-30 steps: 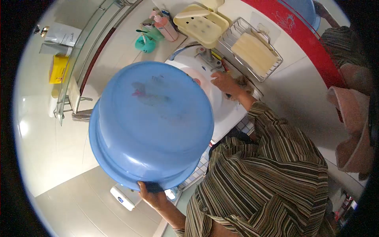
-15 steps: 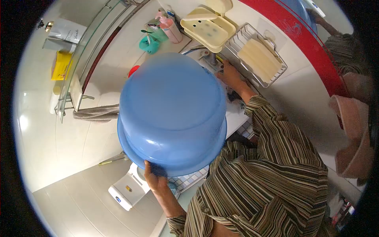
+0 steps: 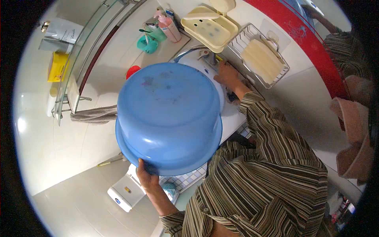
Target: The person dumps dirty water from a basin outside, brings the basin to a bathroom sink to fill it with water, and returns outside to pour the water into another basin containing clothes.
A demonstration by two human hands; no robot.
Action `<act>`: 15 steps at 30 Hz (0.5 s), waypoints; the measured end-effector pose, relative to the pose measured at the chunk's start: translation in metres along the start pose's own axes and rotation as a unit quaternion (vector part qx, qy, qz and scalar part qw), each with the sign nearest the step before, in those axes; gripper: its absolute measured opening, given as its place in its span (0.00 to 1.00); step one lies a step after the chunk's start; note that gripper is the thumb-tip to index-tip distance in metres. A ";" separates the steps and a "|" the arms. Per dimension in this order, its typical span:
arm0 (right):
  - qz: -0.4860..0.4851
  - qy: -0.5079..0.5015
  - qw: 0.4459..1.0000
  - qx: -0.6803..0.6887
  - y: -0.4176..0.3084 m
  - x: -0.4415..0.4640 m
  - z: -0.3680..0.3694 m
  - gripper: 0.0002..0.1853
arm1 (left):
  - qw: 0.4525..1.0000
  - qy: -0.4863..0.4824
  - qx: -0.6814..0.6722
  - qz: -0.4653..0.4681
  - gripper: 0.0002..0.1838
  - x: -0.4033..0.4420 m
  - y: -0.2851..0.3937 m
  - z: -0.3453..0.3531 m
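A large blue basin [image 3: 169,114] is tilted over the white sink [image 3: 233,121], its outer bottom facing the camera, with some dark smudges on it. My left hand [image 3: 147,177] grips the basin's lower rim, thumb on the outside. My right hand [image 3: 228,75] is beside the faucet [image 3: 206,56], at the sink's right edge. Its fingers are bent and partly overlapped, and whether they hold anything cannot be made out. The basin hides most of the sink bowl.
A wire rack [image 3: 258,55] and a cream soap tray [image 3: 209,31] are on the wall. A pink pump bottle [image 3: 169,29] stands beside a green cup [image 3: 147,43]. Glass shelf [image 3: 79,43] at left; toilet tank [image 3: 125,193] below; pink towel [image 3: 351,130] at right.
The basin has moved right from its earlier place and its smudged bottom shows again after a blurred moment. My right hand has shifted toward the faucet, then slightly back.
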State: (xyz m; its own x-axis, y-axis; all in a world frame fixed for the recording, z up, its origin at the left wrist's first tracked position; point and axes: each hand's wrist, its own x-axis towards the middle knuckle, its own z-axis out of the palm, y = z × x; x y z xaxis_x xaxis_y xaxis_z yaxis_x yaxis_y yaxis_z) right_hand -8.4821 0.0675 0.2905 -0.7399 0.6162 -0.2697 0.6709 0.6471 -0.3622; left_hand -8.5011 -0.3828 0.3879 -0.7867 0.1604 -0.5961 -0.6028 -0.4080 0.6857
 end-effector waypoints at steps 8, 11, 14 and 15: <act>-0.059 -0.006 0.998 0.000 0.019 0.014 0.024 0.23 | 0.999 0.025 -0.004 0.035 0.20 -0.010 0.017 0.009; -0.046 0.010 0.999 0.006 0.020 0.015 0.025 0.22 | 0.999 0.003 -0.005 0.032 0.19 -0.008 0.018 0.013; -0.058 0.003 0.998 0.025 0.024 0.014 0.023 0.21 | 0.999 0.025 -0.015 0.033 0.17 0.000 0.017 0.010; -0.072 0.001 0.997 0.022 0.025 0.012 0.021 0.21 | 0.999 0.024 -0.014 0.031 0.17 0.000 0.017 0.012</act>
State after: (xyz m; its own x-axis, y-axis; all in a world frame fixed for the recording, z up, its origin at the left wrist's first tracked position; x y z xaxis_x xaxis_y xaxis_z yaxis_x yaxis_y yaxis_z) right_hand -8.4758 0.0818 0.2598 -0.8279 0.5199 -0.2105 0.5555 0.7079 -0.4362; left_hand -8.5128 -0.3789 0.4046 -0.8151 0.0904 -0.5722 -0.5479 -0.4412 0.7107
